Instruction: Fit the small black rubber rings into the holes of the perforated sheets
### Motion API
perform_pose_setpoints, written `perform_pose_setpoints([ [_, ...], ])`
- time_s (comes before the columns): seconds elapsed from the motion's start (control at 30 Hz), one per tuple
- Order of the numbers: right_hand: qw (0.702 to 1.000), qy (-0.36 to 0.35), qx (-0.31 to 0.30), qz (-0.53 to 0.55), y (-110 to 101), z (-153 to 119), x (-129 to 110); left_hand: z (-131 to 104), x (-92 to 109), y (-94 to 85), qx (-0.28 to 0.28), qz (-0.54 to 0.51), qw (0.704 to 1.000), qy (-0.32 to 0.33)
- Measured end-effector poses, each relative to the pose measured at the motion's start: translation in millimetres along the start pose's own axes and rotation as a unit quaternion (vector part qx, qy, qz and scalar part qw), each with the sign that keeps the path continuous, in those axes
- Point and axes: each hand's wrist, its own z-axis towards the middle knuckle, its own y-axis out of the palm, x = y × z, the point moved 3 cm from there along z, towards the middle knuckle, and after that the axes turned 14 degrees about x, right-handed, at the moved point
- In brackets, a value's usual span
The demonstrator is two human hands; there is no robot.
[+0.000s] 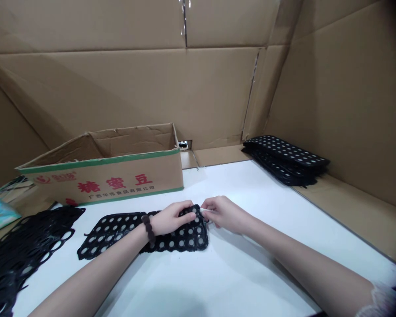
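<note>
A black rubbery sheet with rows of round pale spots point(191, 242) lies across the white table in front of me. My left hand point(171, 219), with a dark beaded band at the wrist, grips the right part of this sheet, thumb on top and fingers curled at the far edge. At the sheet's far right corner, my right hand point(222, 213) is closed in a pinch. A small whitish bit shows by its fingertips, and a thin dark piece hangs just below; what exactly they hold is too small to tell.
An open cardboard box point(135, 176) with green edges and red lettering stands behind the sheet. Black holed webbing point(23, 246) is heaped at left, near a pale blue packet point(0, 215). Stacked black dotted sheets point(284, 158) lie at far right. Cardboard walls point(135, 88) enclose the table point(251, 281).
</note>
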Motion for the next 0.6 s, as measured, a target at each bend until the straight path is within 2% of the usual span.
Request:
perform_pose_setpoints([
  [0.3, 0.993, -0.086, 0.016, -0.078, -4, -2, -8, 0, 9, 4.4, -0.003, 0.058, 0.998, 0.040],
  [0.5, 0.989, -0.108, 0.030, -0.093, 1, -2, -6, -2, 11, 7.6, 0.035, 0.167, 0.984, 0.046],
  [0.6, 0.988, -0.093, 0.055, -0.107, 5, 0, -3, -4, 19, 13.0, 0.060, 0.238, 0.968, 0.052],
])
